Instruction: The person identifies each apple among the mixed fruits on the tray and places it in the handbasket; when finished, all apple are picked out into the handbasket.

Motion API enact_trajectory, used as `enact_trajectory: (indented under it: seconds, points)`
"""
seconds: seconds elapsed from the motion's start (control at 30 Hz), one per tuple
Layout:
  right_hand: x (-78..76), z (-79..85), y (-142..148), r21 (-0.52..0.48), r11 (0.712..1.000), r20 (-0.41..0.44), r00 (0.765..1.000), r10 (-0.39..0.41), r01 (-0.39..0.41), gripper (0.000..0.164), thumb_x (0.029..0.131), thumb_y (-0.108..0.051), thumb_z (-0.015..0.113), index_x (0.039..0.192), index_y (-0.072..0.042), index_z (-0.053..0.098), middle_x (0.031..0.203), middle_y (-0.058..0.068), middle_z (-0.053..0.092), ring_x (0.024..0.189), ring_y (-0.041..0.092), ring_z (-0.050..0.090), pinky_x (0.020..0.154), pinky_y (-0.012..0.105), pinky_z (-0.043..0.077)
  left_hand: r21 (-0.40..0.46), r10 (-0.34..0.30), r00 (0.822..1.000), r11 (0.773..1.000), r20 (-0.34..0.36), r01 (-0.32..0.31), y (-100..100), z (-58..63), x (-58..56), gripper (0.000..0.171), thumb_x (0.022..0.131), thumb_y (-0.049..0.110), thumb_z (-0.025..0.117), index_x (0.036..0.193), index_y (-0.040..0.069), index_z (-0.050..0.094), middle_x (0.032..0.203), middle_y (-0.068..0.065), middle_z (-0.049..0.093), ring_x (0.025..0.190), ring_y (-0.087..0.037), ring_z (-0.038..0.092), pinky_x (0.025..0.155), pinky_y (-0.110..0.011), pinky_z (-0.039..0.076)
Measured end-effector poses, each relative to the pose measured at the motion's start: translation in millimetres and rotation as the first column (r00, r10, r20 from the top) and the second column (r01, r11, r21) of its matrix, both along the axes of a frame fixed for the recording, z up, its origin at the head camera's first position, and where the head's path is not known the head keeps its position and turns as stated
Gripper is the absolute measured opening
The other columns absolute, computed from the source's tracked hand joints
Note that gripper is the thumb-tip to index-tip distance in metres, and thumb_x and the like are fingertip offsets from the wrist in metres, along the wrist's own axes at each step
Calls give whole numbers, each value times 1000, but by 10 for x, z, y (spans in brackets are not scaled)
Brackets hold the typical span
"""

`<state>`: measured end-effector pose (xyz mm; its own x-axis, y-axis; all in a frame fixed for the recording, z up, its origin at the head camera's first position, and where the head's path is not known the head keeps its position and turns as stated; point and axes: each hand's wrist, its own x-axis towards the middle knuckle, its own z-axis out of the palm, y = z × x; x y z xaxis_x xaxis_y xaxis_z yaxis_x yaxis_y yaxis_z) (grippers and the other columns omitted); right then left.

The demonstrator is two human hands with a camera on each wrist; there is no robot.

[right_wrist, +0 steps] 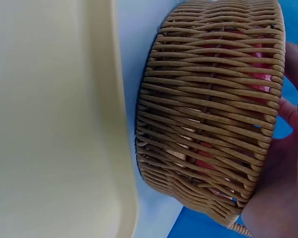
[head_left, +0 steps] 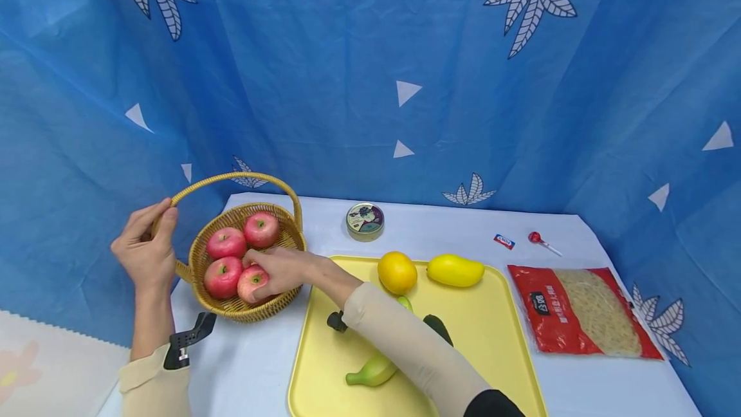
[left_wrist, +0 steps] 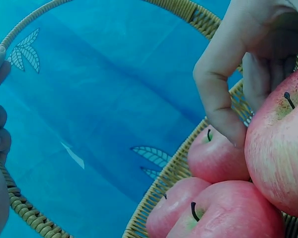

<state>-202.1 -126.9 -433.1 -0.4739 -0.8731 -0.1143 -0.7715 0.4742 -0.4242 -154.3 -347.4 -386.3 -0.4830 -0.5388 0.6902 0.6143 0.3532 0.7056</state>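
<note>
A woven basket [head_left: 199, 259] with several red apples [head_left: 226, 243] in it stands at the left of the table. My left hand [head_left: 147, 246] grips the left side of its arched handle [head_left: 249, 176]. Reaching in from the right, my right hand [head_left: 289, 268] has its thumb and fingers around the apple [head_left: 251, 280] nearest the basket's right side. In the left wrist view this apple [left_wrist: 283, 148] appears large beside the curled fingers [left_wrist: 218, 99]. The basket's side [right_wrist: 208, 109] fills the middle of the right wrist view and screens most of the fruit there.
Right of the basket lies a yellow tray [head_left: 492, 340] with an orange [head_left: 398, 273], a mango [head_left: 455, 271], a green banana [head_left: 373, 372] and a dark green item [head_left: 438, 327], partly under my right arm. Beyond are a round tin [head_left: 365, 221], a lollipop [head_left: 535, 238] and a red noodle bag [head_left: 585, 314].
</note>
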Motion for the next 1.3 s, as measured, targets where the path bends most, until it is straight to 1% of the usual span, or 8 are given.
enact_trajectory:
  seconds: [0.2,0.43,0.47,0.57,0.8,0.87,1.07,1.3]
  points:
    - [44,18,-37,10,1000,-2,1000,2,-2,58,88,-59,68,135,-34,43,122,-18,55,107,-3,53,91,15,44,4,-3,1000,1000,-3,3,24,28,16,18,86,-9,73,105,-10,74,99,-14,75,86,-9,67,75,-14,52]
    - [97,17,-70,61,998,36,999,-26,24,59,87,-58,70,135,-39,42,119,-18,54,105,-2,52,88,18,46,15,-14,1000,1000,-7,14,78,74,35,18,86,-10,72,104,-11,74,98,-13,75,86,-9,67,75,-14,52]
    - [100,15,-71,62,998,35,999,-27,25,59,88,-58,70,135,-39,42,119,-18,54,105,-2,52,88,18,46,12,-8,1000,1000,-4,8,78,73,34,18,87,-9,72,104,-10,74,98,-12,75,86,-8,67,75,-14,52]
    - [105,11,-65,61,998,42,999,-25,22,59,88,-59,69,136,-39,42,121,-19,54,106,-2,52,89,18,46,21,-17,1000,1000,-16,17,78,63,30,18,86,-10,72,104,-11,74,98,-13,75,85,-8,67,74,-14,52]
    - [84,4,-51,34,999,56,998,-33,32,52,89,-55,69,132,-37,46,109,-17,56,94,0,53,78,18,45,18,-25,999,999,-31,26,36,19,12,18,86,-11,72,104,-12,74,98,-15,75,85,-9,67,72,-14,52]
    - [80,3,-50,31,999,48,998,-32,30,50,89,-55,69,130,-37,47,109,-18,56,93,0,53,77,17,45,18,-23,999,1000,-31,23,21,9,4,18,85,-11,73,103,-12,74,98,-15,75,85,-9,67,72,-14,52]
    - [77,-10,-49,29,999,32,999,-29,28,49,89,-57,68,129,-37,48,111,-17,56,95,0,52,79,17,45,20,-21,1000,1000,-19,21,2,-5,2,19,85,-10,73,104,-11,74,98,-14,75,86,-10,68,74,-14,53]
    - [77,-29,-42,15,1000,9,1000,-16,16,49,89,-58,68,128,-36,49,117,-16,54,97,0,51,81,17,44,14,-4,1000,1000,5,4,11,3,14,19,86,-9,73,105,-11,74,98,-11,75,86,-8,68,74,-13,53]
